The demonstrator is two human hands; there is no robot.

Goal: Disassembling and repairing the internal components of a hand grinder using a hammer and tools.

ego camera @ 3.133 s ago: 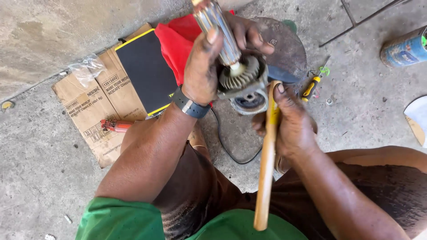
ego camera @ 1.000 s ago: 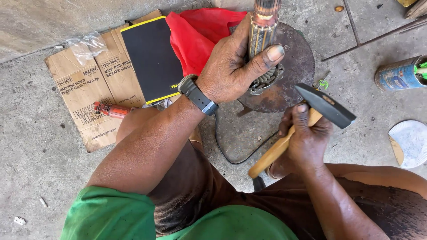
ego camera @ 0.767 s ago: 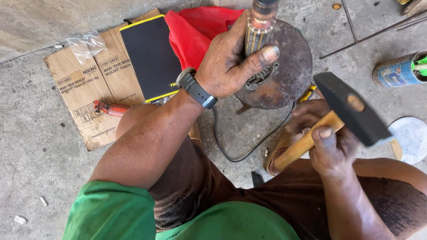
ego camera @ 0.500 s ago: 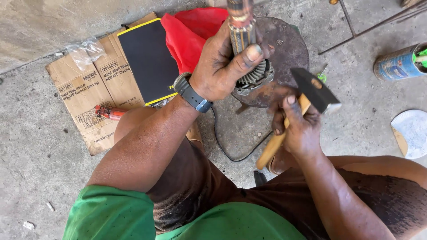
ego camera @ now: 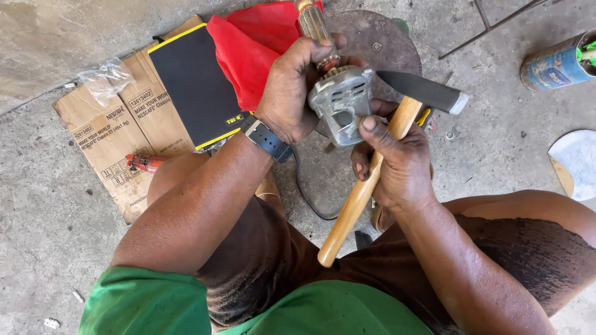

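My left hand (ego camera: 292, 90) grips a motor armature with a copper-wound shaft (ego camera: 311, 23) that sticks up and away from me. A grey cast metal housing (ego camera: 343, 102) sits on the near end of that shaft, against my left palm. My right hand (ego camera: 397, 162) is closed around the wooden handle of a hammer (ego camera: 366, 183), close under its dark steel head (ego camera: 423, 91), and its thumb presses on the housing. The hammer head lies just right of the housing. A black watch is on my left wrist.
A round rusty metal disc (ego camera: 385, 43) lies on the concrete below my hands. A red cloth (ego camera: 248, 43), a black-and-yellow case (ego camera: 195, 87), flattened cardboard (ego camera: 108, 146) and a red tool (ego camera: 144, 163) are to the left. A blue can (ego camera: 555, 62) and a white plate (ego camera: 577, 162) are at the right.
The hammer swung up and came back down beside the part. My right hand has slid up the handle toward the head, and the grey housing now shows on the shaft's end.
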